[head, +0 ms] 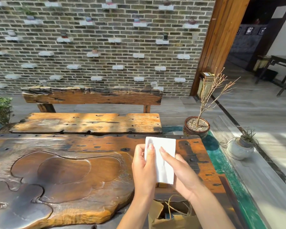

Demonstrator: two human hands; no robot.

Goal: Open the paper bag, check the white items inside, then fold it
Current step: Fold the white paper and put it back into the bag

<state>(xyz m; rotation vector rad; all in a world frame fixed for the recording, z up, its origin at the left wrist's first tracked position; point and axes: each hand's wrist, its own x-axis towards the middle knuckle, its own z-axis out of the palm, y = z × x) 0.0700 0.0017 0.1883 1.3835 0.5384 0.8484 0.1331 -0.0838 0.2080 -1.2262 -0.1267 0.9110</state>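
A flat white rectangular item point(165, 154) is held upright over the right part of the wooden table point(56, 171). My left hand point(144, 167) grips its left edge, thumb on the front. My right hand point(180, 172) supports it from the right and behind, fingers lying across its face. Below my forearms, at the table's near edge, the brown paper bag point(157, 210) stands open with its string handles point(173, 207) loose over the mouth. The bag's inside is dark and I cannot tell what it holds.
The table has a carved, sunken tray shape point(64, 176) on its left. A wooden bench point(89, 123) stands beyond it before a brick wall. A potted bare twig plant point(196, 128) and a round grey pot point(239, 149) sit to the right, beside a green channel point(221, 162).
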